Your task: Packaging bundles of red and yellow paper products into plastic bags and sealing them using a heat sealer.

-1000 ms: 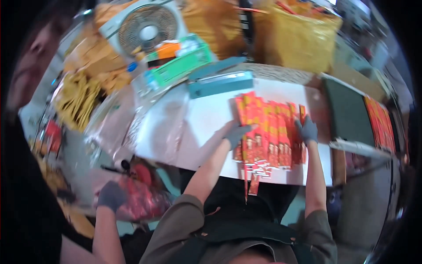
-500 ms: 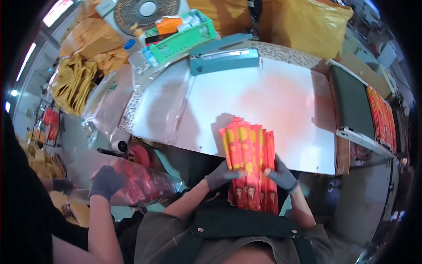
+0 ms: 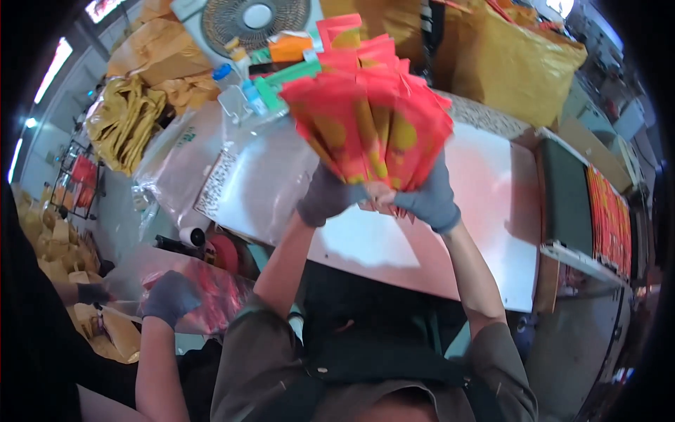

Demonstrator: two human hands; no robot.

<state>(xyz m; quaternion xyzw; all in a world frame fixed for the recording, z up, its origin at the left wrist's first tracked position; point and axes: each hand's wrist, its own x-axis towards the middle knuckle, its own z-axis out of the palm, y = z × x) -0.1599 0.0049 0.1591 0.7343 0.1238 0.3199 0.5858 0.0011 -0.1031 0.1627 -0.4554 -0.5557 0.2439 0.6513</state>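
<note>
Both my gloved hands hold a bundle of red and yellow printed packets (image 3: 373, 112), raised over the white-topped table. My left hand (image 3: 327, 197) is closed on the bundle's near left end, and my right hand (image 3: 430, 195) is closed on its near right end. From my hands the packets fan out, their far ends spread wide. My fingers on the far side are hidden behind the bundle. Beneath lies the white table top (image 3: 485, 225).
A clear plastic sheet (image 3: 267, 169) covers the table's left part. Behind stand a fan (image 3: 256, 17) and a yellow sack (image 3: 517, 67). On the right, a conveyor belt (image 3: 568, 193) carries red packets (image 3: 610, 218). At left, a co-worker's gloved hand (image 3: 172, 299) handles a clear bag of red packets (image 3: 223, 299).
My hands have lifted the bundle from near my body up and forward over the table. Its packets have spread into a fan, now covering the teal box behind.
</note>
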